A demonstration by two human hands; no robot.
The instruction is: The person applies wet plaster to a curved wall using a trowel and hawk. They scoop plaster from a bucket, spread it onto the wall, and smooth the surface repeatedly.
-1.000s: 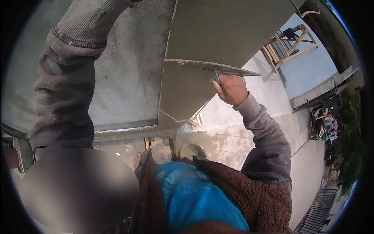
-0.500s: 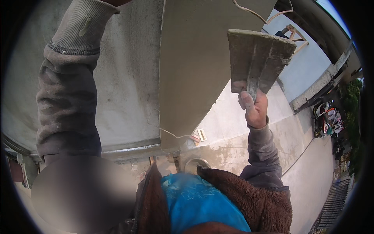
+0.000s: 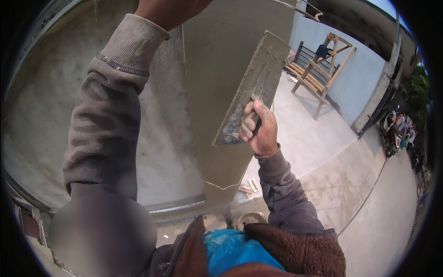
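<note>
My right hand (image 3: 260, 127) is closed round the handle of a plastering trowel (image 3: 265, 64). Its rectangular blade is smeared with grey mortar and tilted, with the upper end leaning right. The blade overlaps the right part of a damp grey-brown plastered strip (image 3: 207, 92); I cannot tell whether it touches. My left hand (image 3: 173, 10) is raised at the top edge beside the strip's upper part, and its fingers are mostly cut off by the picture's edge. Lighter grey wall surface (image 3: 164, 157) lies left of the strip. A thin bent wire (image 3: 221, 188) crosses the strip's lower end.
Below the strip stands a round bucket (image 3: 251, 219), with a small cream rectangular piece (image 3: 254, 184) and a reddish block (image 3: 244, 188) near it. A wooden trestle (image 3: 330, 69) stands by the pale blue wall (image 3: 364, 71) at right. Farther off is a parked motorbike (image 3: 391, 134).
My right hand and the trowel have moved left and the blade has turned to a steeper slant over the strip. More of my left hand shows at the top. The view has shifted, revealing the whole trestle.
</note>
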